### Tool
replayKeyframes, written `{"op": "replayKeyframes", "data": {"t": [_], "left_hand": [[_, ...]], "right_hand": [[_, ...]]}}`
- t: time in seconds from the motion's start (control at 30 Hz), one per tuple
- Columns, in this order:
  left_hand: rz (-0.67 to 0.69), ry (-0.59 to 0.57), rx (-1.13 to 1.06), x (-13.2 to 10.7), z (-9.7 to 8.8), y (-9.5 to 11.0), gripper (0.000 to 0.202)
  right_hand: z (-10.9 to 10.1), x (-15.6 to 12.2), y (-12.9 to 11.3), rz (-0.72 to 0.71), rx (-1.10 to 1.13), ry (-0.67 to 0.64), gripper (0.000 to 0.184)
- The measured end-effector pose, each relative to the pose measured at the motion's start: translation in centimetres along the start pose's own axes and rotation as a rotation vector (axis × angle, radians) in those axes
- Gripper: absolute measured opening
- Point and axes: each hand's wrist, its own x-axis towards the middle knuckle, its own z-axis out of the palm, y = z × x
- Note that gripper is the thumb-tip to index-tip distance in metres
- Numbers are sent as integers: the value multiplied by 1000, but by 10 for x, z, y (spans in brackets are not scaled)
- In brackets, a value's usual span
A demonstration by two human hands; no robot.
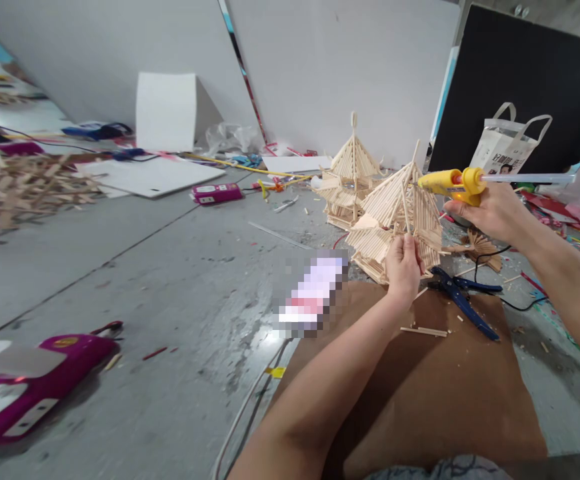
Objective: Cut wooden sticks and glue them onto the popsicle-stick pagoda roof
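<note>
A pavilion model of thin wooden sticks (pixel 385 200) stands at the far edge of a brown board (pixel 445 393). My left hand (pixel 403 267) pinches a thin stick at the front of its roof; the fingers hide the stick's lower end. My right hand (pixel 493 210) grips a yellow hot glue gun (pixel 447 183), with a clear glue stick (pixel 530 178) jutting from its back. The gun's nozzle meets the upper right of the roof; whether it touches I cannot tell. Blue-handled pliers (pixel 463 300) lie right of my left hand, near some loose sticks (pixel 424 331).
A second stick pavilion (pixel 354 170) stands behind. A blurred-out phone (pixel 313 293) lies left of the board, a white cable (pixel 245 407) below it. Purple power strips (pixel 217 193) sit on the grey floor. A stick pile (pixel 25 190) is far left, a white bag (pixel 507 143) back right.
</note>
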Motion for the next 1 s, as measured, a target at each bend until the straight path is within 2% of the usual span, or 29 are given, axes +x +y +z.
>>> {"op": "replayKeyframes", "data": {"t": [0.27, 0.53, 0.9, 1.0], "left_hand": [[6, -6, 8, 0, -1, -1, 42], [18, -10, 19, 1, -1, -2, 42], [9, -45, 30, 2, -2, 1, 41], [12, -73, 57, 6, -3, 5, 41]], "right_hand": [[2, 2, 1, 16, 23, 13, 37], [-1, -6, -2, 48, -7, -81, 40], [0, -25, 4, 17, 161, -106, 36], [-1, -30, 6, 73, 185, -125, 33]]}}
